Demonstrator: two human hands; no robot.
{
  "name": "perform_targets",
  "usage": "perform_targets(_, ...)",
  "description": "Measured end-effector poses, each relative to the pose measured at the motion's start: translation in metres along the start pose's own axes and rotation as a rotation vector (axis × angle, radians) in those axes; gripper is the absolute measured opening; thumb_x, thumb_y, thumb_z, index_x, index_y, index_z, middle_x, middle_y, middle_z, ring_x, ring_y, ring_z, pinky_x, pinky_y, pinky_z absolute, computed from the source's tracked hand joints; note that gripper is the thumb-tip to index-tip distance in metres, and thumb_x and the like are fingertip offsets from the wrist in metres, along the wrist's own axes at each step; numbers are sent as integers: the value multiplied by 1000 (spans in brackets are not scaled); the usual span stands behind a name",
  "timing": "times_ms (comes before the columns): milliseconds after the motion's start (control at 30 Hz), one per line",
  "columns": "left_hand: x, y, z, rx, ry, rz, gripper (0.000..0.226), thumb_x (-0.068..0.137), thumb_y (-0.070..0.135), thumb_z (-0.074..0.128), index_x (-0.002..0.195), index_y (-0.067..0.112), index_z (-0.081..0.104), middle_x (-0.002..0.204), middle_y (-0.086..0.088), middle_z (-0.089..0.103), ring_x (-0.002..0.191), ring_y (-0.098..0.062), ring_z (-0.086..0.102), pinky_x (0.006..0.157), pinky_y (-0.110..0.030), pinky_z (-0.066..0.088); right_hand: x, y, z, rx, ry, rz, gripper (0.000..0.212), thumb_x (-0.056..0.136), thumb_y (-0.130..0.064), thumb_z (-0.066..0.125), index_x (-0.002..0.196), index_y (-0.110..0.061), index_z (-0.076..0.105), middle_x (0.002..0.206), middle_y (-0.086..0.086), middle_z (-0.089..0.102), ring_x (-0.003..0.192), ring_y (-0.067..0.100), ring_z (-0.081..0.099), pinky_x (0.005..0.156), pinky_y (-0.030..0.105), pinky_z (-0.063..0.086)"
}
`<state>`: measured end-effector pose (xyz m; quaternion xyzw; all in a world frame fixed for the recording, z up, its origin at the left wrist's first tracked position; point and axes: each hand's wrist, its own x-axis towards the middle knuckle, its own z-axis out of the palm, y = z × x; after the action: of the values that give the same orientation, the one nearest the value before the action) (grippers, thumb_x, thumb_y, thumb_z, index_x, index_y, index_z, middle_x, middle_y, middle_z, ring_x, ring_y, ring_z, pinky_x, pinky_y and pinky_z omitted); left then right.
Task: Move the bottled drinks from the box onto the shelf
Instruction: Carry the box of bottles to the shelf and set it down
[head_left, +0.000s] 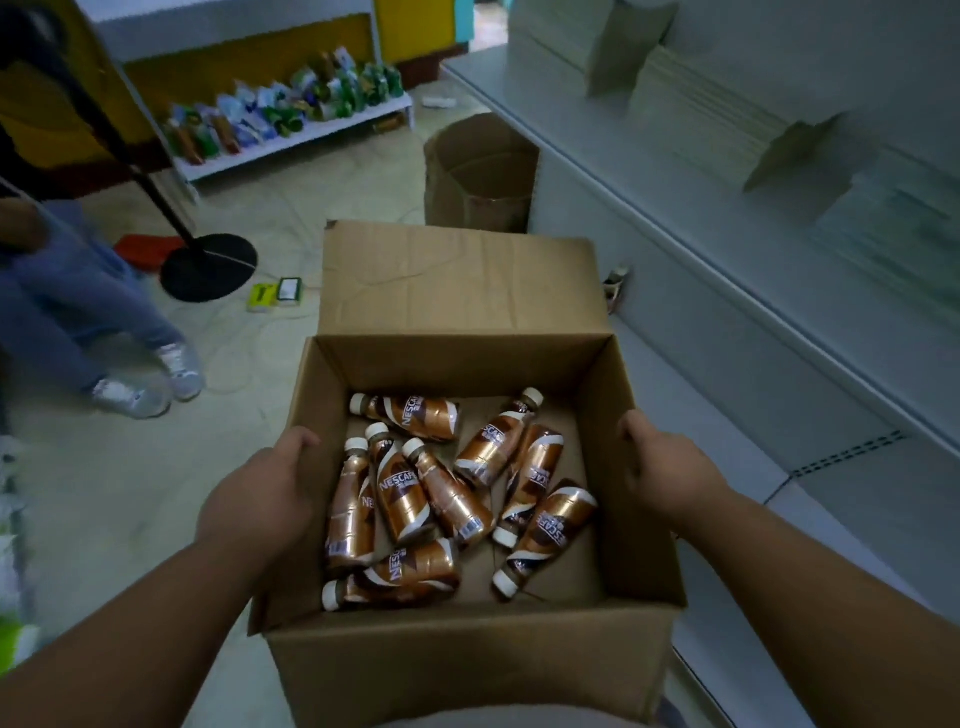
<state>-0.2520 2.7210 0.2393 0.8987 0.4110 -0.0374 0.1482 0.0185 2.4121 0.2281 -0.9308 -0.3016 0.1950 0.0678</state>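
Note:
An open cardboard box (462, 660) is held in front of me, its far flap folded back. Several brown-and-gold coffee bottles (405, 493) with white caps lie loose on its floor, pointing different ways. My left hand (260, 493) grips the box's left wall, thumb over the rim. My right hand (670, 467) grips the right wall the same way. The white shelf (727, 291) runs along the right side, its lower boards bare beside the box.
Stacks of flat cardboard (717, 114) lie on an upper shelf board. An empty cardboard carton (480, 176) stands on the floor ahead. A person's legs (104, 322), a black stand base (208, 267) and cables are at left. A low rack of snack packets (291, 109) is at the back.

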Motion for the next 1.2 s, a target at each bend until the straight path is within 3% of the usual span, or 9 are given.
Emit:
perform_targets(333, 171, 37, -4, 101, -103, 264, 60, 72, 12, 65, 124, 32, 42, 94, -6, 65, 66, -21, 58, 53, -32, 46, 67, -7, 5, 133, -11, 261, 48, 79, -14, 61, 120, -22, 37, 77, 6, 53, 69, 26, 53, 57, 31, 38)
perform_targets(600, 294, 86, 2, 154, -257, 713, 61, 70, 6, 65, 123, 29, 45, 73, 2, 54, 53, -13, 49, 43, -27, 30, 49, -47, 35, 232, 114, 694, 42, 81, -13, 61, 114, -25, 39, 78, 2, 56, 65, 18, 53, 53, 29, 40)
perform_targets(667, 313, 98, 1, 185, -293, 799, 63, 70, 7, 65, 124, 30, 42, 75, -1, 58, 54, -13, 52, 42, -26, 31, 39, -63, 46, 265, 140, 776, 40, 82, -13, 60, 113, -25, 39, 77, 2, 57, 65, 19, 55, 52, 29, 43)
perform_targets(733, 323, 113, -3, 204, -334, 878, 64, 71, 6, 65, 126, 30, 41, 81, -3, 61, 58, -16, 55, 44, -28, 36, 27, -78, 51, 302, 165, 858, 39, 81, -14, 59, 112, -25, 39, 80, 5, 60, 69, 24, 59, 59, 36, 50)
perform_targets(833, 323, 136, 1, 211, -387, 958, 66, 73, 4, 66, 127, 31, 40, 70, -2, 61, 54, -16, 58, 42, -31, 42, 5, -94, 58, 342, 214, 993, 38, 81, -15, 60, 109, -28, 38, 80, 4, 60, 70, 23, 59, 62, 40, 53)
perform_targets(1033, 292, 164, 30, 272, -422, 1160, 64, 75, 4, 63, 127, 32, 38, 81, -1, 59, 56, -13, 53, 42, -27, 34, -60, -121, 96, 371, 309, 1163, 33, 79, -14, 58, 104, -26, 39, 71, 1, 56, 63, 21, 55, 54, 33, 46)
perform_targets(1200, 244, 178, 76, 314, -453, 1351, 60, 75, 8, 60, 122, 36, 36, 89, -3, 62, 64, -20, 58, 51, -33, 50, -125, -141, 148, 392, 408, 1305, 29, 77, -12, 57, 100, -21, 43, 66, -1, 49, 61, 25, 51, 53, 31, 36)
